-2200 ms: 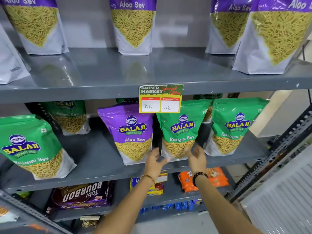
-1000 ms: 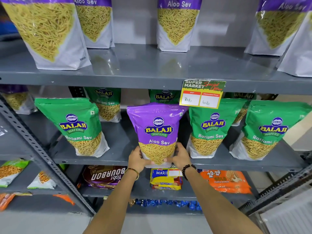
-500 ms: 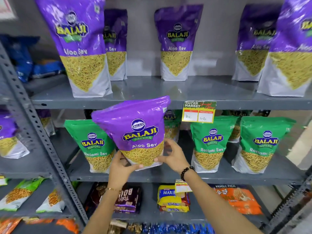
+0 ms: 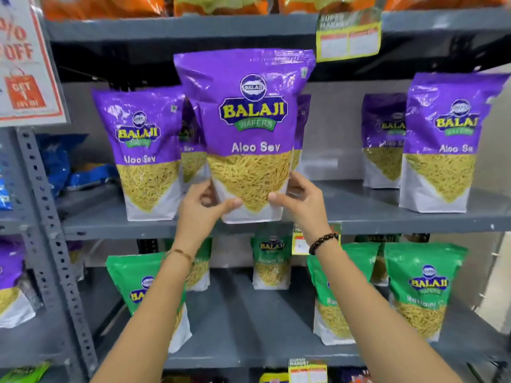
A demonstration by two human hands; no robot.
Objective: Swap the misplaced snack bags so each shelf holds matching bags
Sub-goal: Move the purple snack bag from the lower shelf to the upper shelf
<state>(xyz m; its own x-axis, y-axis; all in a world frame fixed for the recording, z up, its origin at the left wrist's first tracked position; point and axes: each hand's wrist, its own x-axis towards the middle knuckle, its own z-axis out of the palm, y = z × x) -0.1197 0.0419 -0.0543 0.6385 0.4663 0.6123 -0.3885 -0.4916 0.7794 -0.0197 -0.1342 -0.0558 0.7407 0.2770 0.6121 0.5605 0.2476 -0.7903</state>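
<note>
Both hands clamp one purple Balaji Aloo Sev bag (image 4: 249,134) by its lower corners. Left hand (image 4: 203,210): thumb across the white front bottom panel, fingers wrapped behind the left edge. Right hand (image 4: 300,201): thumb on the front near the lower right corner, fingers behind the right edge. Bag is upright, label facing the camera.

Bag's bottom edge sits level with the front lip of the grey Aloo Sev shelf (image 4: 387,217); blur makes it unclear whether it rests on the shelf or hangs just above.

Relative to the grip:
- Just left of the left hand: a purple Aloo Sev bag (image 4: 145,153) standing on the same shelf, another partly hidden behind the held bag.
- Well right of the right hand: two more purple Aloo Sev bags (image 4: 439,145), one behind the other.
- Below both wrists: lower shelf (image 4: 249,327) with green Ratlami Sev bags (image 4: 420,291), one under each forearm, one far right, smaller ones at the back.
- Under the right wrist: a price tag (image 4: 300,244) clipped to the shelf edge, partly covered by a black bead bracelet (image 4: 322,241). Left wrist carries a thin band (image 4: 182,252).
- Above the held bag: a yellow supermarket price tag (image 4: 348,37) on the next shelf up, orange packs over it.
- Far upper left: a discount sign (image 4: 25,64).
</note>
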